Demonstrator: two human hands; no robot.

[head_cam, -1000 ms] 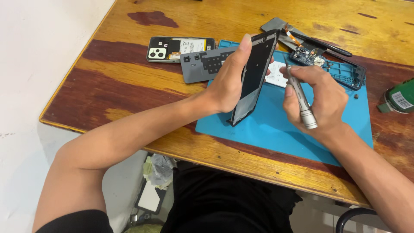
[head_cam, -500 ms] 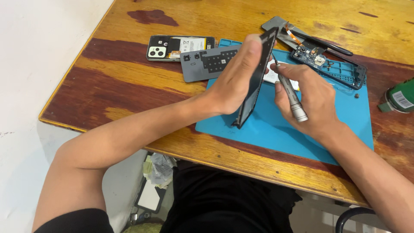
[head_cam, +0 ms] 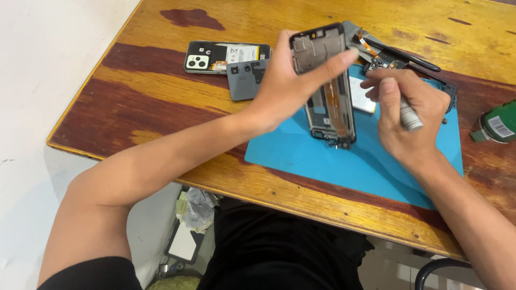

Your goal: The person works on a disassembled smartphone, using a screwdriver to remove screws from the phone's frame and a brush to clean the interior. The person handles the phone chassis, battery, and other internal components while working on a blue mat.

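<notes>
A wooden table [head_cam: 161,107] with a worn, glossy top, honey-yellow boards streaked with dark reddish-brown patches, stands against a pale wall. A blue work mat [head_cam: 333,161] lies flat on its right half, reaching close to the near edge. Left of the mat, directly on the wood, lies an opened phone [head_cam: 226,56] with its camera block and battery exposed, and touching it a grey back cover [head_cam: 244,80]. At the far right edge, on bare wood, a green bottle [head_cam: 497,123] lies on its side. A dark stain [head_cam: 192,18] marks the far end.
</notes>
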